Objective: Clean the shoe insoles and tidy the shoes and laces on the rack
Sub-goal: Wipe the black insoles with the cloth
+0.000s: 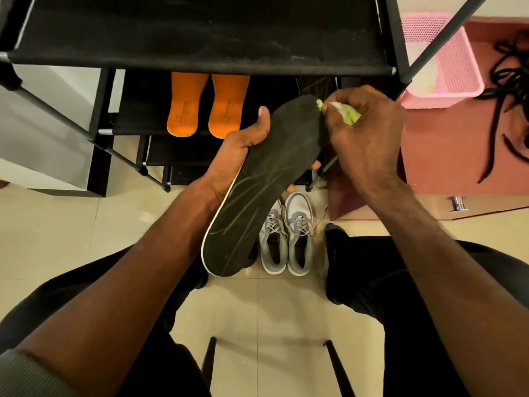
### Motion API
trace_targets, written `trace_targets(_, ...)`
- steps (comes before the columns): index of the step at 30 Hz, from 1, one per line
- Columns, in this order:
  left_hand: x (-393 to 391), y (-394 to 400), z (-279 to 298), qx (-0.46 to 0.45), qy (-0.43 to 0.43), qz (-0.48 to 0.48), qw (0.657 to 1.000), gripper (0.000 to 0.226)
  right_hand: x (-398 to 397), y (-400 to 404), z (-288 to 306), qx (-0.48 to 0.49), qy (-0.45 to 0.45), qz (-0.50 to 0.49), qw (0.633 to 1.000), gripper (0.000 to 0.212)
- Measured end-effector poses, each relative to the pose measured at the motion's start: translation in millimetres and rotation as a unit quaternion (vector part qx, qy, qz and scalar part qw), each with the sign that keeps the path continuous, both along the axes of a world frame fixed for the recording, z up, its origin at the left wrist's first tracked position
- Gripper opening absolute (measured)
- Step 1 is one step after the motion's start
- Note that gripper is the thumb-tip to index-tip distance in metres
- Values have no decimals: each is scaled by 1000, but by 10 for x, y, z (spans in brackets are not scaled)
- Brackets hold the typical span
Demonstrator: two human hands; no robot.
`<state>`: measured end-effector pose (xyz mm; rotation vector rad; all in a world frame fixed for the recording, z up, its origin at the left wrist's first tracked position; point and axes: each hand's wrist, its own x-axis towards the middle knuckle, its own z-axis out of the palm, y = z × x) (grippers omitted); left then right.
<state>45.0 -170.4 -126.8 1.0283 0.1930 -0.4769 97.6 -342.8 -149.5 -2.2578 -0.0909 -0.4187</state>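
Insole under work: black insole (257, 184) held in mid-air between rack and seated person, toe end up and away, heel end low above the floor; pale streaks show along its surface.
Left hand: left hand (243, 141) grasps the insole from beneath, thumb hooked over the near edge, fingertips showing past the far edge. Judged a bracing hold, keeping the face presented to the other hand.
Right hand: right hand (363, 130) clenched round a wadded yellow-green cloth (347, 111), a tuft of which touches the insole's toe edge. Judged to be wiping at that end.
Orange insoles: orange insoles (207, 106) lie side by side on a lower shelf of the shoe rack (200, 38), likely set out to air or await refitting.
Shoes: grey sneakers (286, 236) stand paired on the floor (286, 310) just beyond the person's knees, laced, openings upward; not yet on the rack.
Laces: black laces (509, 90) lie loose on the reddish mat (446, 144), beside a pink basket (440, 58); untidied.
Progress: cleaning in hand; tidying appears outstanding.
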Motion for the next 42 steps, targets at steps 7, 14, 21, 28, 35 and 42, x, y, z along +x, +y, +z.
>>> trace_targets(7,80,107,-69,22,47,97,994,49,-235,208,-23,-24,59,100,993,14)
trace_targets(14,128,102,-171,-53,86,127,987,46,-438,378,-141,-42,40,179,982,11)
trace_targets(21,36,22,-260,-19,93,1,995,60,9,42,30,-28,6,-26,999,16)
trace_targets(28,64,28,-168,-76,50,36,995,79,-350,362,-24,-7,66,115,991,14)
trace_targets(35,132,147,-245,-90,73,100,988,71,-502,513,-96,5,88,174,981,11)
trace_targets(42,32,78,-141,175,0,17,985,54,-228,304,15,-86,5,-3,996,17)
